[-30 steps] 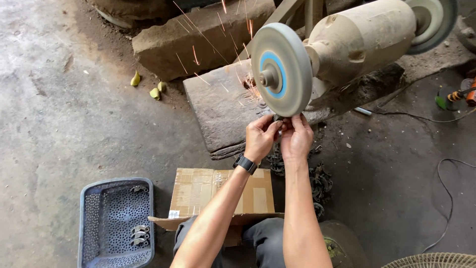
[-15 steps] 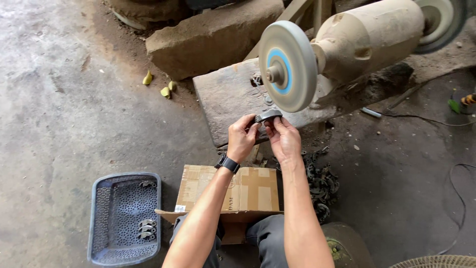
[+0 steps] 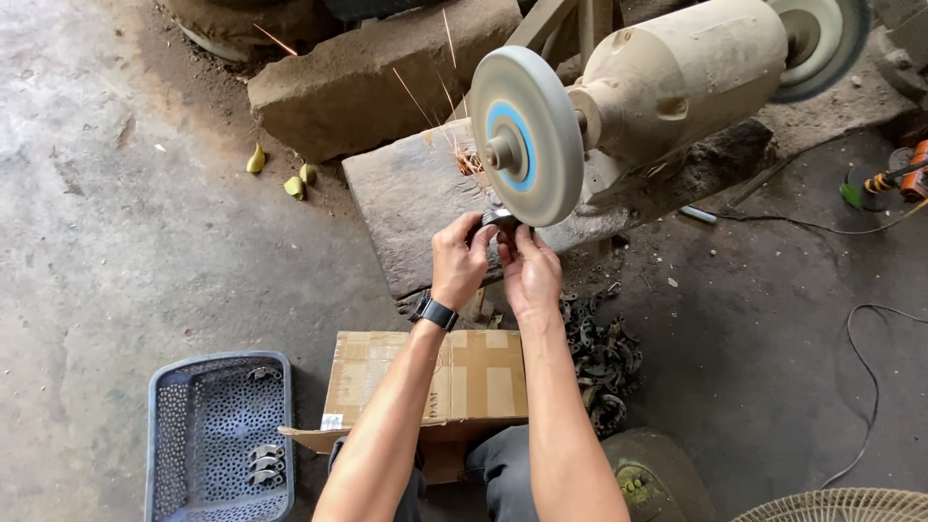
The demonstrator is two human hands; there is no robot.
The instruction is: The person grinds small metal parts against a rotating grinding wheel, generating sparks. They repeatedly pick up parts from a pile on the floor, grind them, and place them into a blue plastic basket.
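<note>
1. Basket [image 3: 174, 425] of blue perforated plastic stands on the concrete floor [image 3: 126, 232] at the far left, with a few dark metal pieces [image 3: 263, 464] lying in its near corner.

2. Next to it, a cardboard box [image 3: 454, 377] rests against the person's knees. A few yellow leaves [image 3: 290, 179] lie on the floor farther away.

3. The left hand [image 3: 459, 261], which wears a black wristwatch [image 3: 435, 311], is closed around a small dark metal part [image 3: 500, 219]. The right hand [image 3: 530, 271] is closed on the same part from the other side, the two hands touching each other.

4. The part is held just under the lower rim of the grinding wheel [image 3: 527, 135], a pale disc with a blue centre. Sparks [image 3: 440, 101] fly up and to the left above the stone slab [image 3: 425, 193], so I judge that the part is touching the wheel and that the grinding step is in progress.

5. To the right, the dusty motor housing [image 3: 686, 72] carries the wheel, and a heap of dark metal parts [image 3: 599, 362] lies on the floor just beside the right forearm.

6. My judgement: the next move needs a steady, firm grip from both hands and light pressure, turning the part so another edge meets the wheel. The fingers are very near the rim and must stay away from it.
</note>
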